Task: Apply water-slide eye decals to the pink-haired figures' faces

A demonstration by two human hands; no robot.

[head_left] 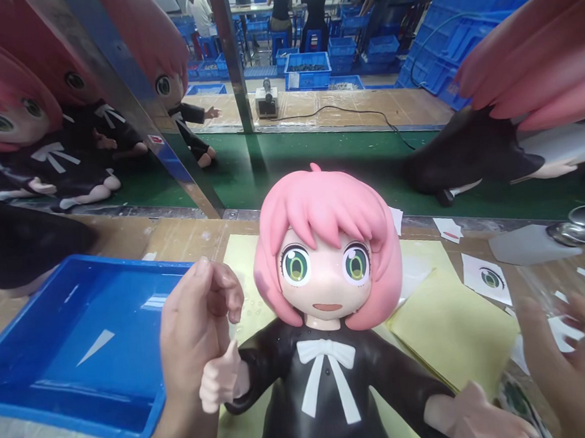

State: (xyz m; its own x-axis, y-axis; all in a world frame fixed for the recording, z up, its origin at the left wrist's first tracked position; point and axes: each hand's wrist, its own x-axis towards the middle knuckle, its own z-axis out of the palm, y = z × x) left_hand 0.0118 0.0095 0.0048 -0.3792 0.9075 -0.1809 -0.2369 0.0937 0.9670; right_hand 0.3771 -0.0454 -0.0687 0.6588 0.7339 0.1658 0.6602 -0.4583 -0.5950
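Note:
A large pink-haired doll figure (326,263) in a black dress with a white bow faces me, its green eyes and mouth in place. My left hand (194,326) is raised beside the figure's thumbs-up hand on the left. Its fingers are loosely curled, with nothing visible in them. On the right, my right hand (573,359) is blurred by motion, its fingers apart over paper scraps. Near it lie a printed eye on white paper (484,280) and a yellow paper stack (455,328). Another printed eye piece (520,400) is partly hidden below.
A blue tray (125,337) with a white scrap stands at left. Similar figures (51,136) sit on the green conveyor (318,154) behind metal posts (231,56). A white bottle with a metal top (524,243) lies right. Several people work beyond, among blue crates (307,71).

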